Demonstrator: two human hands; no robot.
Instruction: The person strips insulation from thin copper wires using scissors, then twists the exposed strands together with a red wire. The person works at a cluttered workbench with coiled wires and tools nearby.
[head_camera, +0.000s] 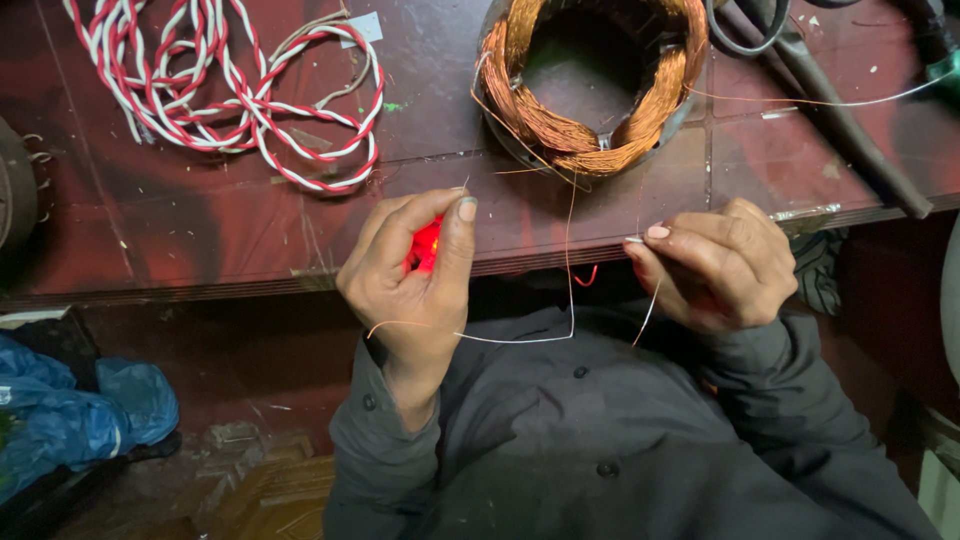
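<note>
My left hand (410, 265) is closed around a small red object (427, 245) that glows between thumb and fingers, at the front edge of the dark red workbench (180, 230). My right hand (715, 262) pinches a thin pale wire (520, 340) near its fingertips. The wire loops down between both hands and a fine strand rises to the copper coil winding (590, 80) seated in a round metal housing at the bench's back.
A tangle of red-and-white twisted cable (240, 90) lies at the back left. A dark metal bar tool (850, 130) lies at the back right. A blue plastic bag (80, 410) sits on the floor at the left. My dark jacket fills the lower middle.
</note>
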